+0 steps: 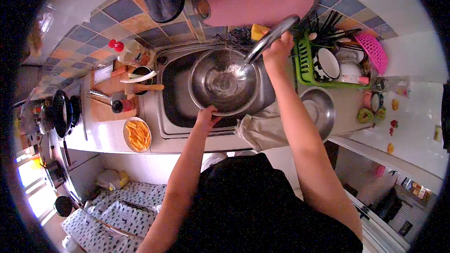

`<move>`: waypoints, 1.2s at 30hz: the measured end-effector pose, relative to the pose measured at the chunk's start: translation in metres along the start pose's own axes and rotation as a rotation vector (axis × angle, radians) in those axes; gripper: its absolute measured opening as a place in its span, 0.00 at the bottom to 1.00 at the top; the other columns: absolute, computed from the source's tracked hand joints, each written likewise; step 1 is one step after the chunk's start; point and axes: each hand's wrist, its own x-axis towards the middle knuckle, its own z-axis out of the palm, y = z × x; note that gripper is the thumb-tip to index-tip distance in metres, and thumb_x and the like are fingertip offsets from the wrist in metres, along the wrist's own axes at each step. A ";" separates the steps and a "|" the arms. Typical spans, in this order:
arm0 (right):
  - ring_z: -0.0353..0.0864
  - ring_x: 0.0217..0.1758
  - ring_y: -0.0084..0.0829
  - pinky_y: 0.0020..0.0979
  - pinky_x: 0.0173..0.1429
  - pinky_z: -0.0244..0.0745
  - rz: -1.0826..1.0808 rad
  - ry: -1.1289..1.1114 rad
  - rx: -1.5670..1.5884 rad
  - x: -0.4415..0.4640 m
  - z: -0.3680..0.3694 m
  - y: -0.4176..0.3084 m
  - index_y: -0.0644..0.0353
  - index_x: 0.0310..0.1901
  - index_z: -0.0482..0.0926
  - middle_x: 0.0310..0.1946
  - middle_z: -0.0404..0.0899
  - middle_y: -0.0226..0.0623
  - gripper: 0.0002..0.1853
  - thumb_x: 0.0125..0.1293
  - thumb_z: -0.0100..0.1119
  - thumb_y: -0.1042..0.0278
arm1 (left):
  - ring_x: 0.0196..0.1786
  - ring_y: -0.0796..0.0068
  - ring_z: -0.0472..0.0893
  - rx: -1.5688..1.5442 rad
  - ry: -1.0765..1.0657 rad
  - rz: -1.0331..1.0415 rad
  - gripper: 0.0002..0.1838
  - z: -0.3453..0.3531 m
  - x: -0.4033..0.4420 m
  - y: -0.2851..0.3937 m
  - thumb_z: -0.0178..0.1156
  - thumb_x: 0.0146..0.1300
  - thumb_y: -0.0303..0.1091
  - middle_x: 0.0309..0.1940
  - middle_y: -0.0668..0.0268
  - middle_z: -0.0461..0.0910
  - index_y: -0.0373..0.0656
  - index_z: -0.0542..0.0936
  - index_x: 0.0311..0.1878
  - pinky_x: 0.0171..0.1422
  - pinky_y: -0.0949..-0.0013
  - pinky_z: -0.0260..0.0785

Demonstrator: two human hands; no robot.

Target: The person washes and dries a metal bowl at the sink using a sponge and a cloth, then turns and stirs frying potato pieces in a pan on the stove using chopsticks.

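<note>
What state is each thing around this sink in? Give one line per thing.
Faucet: running, gripped by the right hand
Steel bowl: holding water, rim held by the left hand
Cloth: crumpled
Plate: filled with orange strips
Green rack: loaded with dishes
Red-topped bottle: capped
Pink board: propped against the wall

Blue and orange wall tiles (123,9); apparently 1 bright window (40,205), far left.

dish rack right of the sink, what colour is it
The dish rack is green, head view.
</note>
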 end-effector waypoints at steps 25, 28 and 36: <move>0.74 0.43 0.42 0.34 0.45 0.72 0.513 -0.105 0.166 -0.123 0.024 0.012 0.65 0.58 0.59 0.43 0.71 0.47 0.30 0.53 0.57 0.79 | 0.39 0.67 0.78 0.338 -0.001 0.099 0.17 0.021 -0.058 0.036 0.53 0.55 0.30 0.38 0.61 0.75 0.38 0.70 0.48 0.39 0.66 0.78; 0.73 0.50 0.49 0.37 0.51 0.72 0.464 -0.235 -0.107 -0.092 0.018 0.035 0.66 0.62 0.54 0.51 0.67 0.55 0.35 0.52 0.57 0.79 | 0.39 0.67 0.78 0.287 -0.045 0.052 0.14 0.031 -0.067 0.036 0.52 0.55 0.29 0.37 0.59 0.75 0.34 0.71 0.44 0.40 0.65 0.79; 0.69 0.57 0.50 0.38 0.56 0.71 0.514 -0.610 -0.195 -0.073 0.014 0.054 0.70 0.62 0.53 0.56 0.63 0.59 0.35 0.53 0.55 0.76 | 0.38 0.67 0.78 0.170 -0.134 -0.006 0.10 0.023 -0.039 0.020 0.52 0.56 0.28 0.36 0.59 0.75 0.34 0.72 0.40 0.41 0.65 0.79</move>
